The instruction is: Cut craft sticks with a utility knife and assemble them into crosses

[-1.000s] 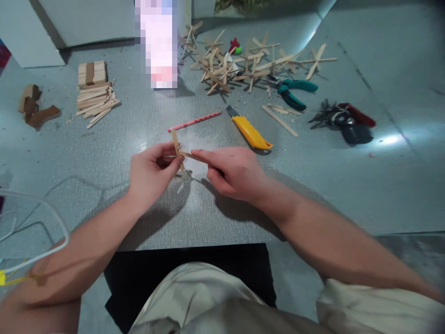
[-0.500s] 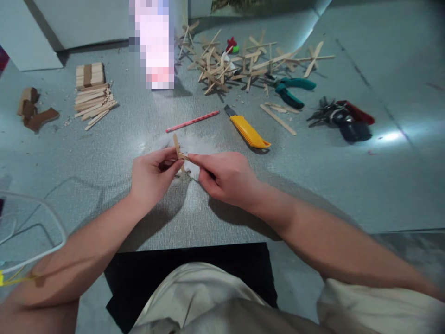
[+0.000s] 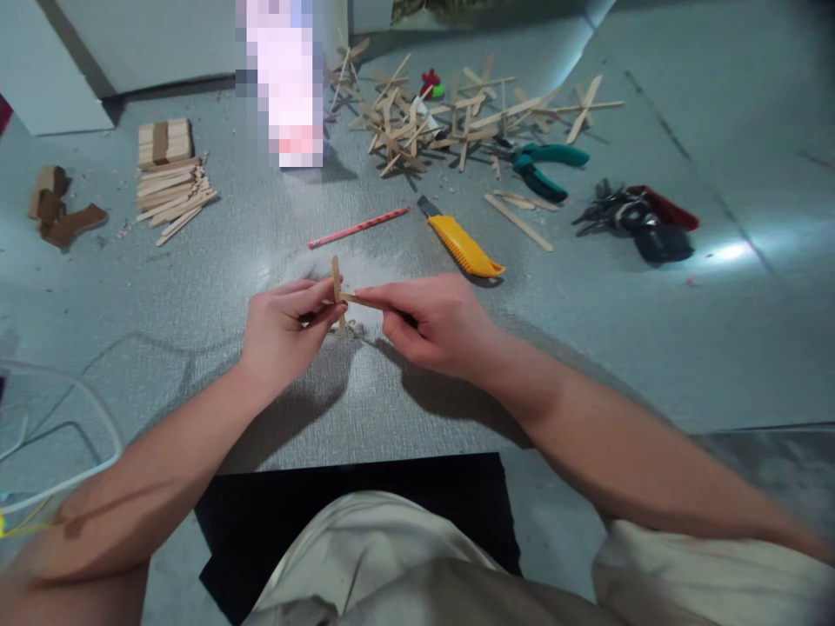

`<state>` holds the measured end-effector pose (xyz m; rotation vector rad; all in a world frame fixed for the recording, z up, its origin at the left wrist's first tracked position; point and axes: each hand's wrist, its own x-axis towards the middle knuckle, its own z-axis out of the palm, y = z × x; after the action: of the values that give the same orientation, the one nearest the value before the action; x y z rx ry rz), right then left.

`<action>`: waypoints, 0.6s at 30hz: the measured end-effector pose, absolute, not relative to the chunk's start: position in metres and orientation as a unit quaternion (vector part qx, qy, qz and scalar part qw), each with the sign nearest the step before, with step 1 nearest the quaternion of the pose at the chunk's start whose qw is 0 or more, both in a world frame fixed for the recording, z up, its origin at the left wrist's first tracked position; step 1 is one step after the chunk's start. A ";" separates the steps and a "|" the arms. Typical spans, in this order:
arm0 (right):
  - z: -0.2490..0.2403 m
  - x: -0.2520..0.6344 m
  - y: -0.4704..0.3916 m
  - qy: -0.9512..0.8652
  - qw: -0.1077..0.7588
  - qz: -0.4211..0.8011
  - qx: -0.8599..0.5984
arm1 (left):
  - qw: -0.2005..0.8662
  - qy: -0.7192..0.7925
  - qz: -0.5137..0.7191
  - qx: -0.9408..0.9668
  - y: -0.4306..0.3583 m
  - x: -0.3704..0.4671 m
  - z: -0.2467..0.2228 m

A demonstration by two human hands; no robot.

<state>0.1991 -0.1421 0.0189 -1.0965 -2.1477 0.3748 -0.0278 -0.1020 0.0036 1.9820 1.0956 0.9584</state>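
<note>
Near the table's front centre, my left hand (image 3: 282,329) pinches an upright wooden stick (image 3: 336,271) between thumb and fingers. My right hand (image 3: 438,323) is closed around a second wooden stick (image 3: 358,300), whose tip meets the upright one at the left fingertips. Whether the two sticks are joined cannot be made out. Behind the hands lie a red pencil (image 3: 358,228) and a yellow utility knife (image 3: 464,247). A small object (image 3: 353,329) on the table below the fingers is partly hidden.
Crossed wooden sticks (image 3: 399,130) are heaped at the back, beside green-handled pliers (image 3: 544,165). Loose sticks (image 3: 173,193) and a banded bundle (image 3: 164,143) lie at left, near brown pieces (image 3: 62,209). Keys (image 3: 626,213) lie at right, and a white cable (image 3: 97,400) hangs at left.
My right hand has shifted slightly right and up, showing more of its stick. The stick in my left hand stands more upright, and the left fingers have moved a little. The view has shifted slightly.
</note>
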 end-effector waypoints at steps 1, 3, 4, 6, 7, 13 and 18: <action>0.019 0.200 -0.142 -0.830 0.339 0.138 -0.421 | 0.327 0.415 0.367 0.766 -0.102 -0.028 0.004; 0.017 0.200 -0.142 -0.840 0.327 0.119 -0.416 | 0.306 0.404 0.368 0.779 -0.101 -0.028 0.005; 0.015 0.200 -0.142 -0.848 0.320 0.105 -0.410 | 0.296 0.398 0.370 0.786 -0.101 -0.029 0.006; 0.012 0.200 -0.142 -0.866 0.304 0.070 -0.391 | 0.278 0.386 0.369 0.799 -0.099 -0.029 0.006; 0.011 0.201 -0.141 -0.874 0.302 0.053 -0.378 | 0.275 0.382 0.368 0.802 -0.099 -0.029 0.007; 0.013 0.191 -0.146 -0.828 0.368 0.079 -0.415 | 0.362 0.397 0.391 0.747 -0.099 -0.027 0.006; 0.013 0.181 -0.151 -0.815 0.362 0.077 -0.446 | 0.410 0.409 0.413 0.703 -0.098 -0.026 0.001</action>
<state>0.1807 -0.1507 0.0135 -1.1492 -2.0984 0.1975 -0.0258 -0.0979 0.0014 1.7713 1.0298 1.0392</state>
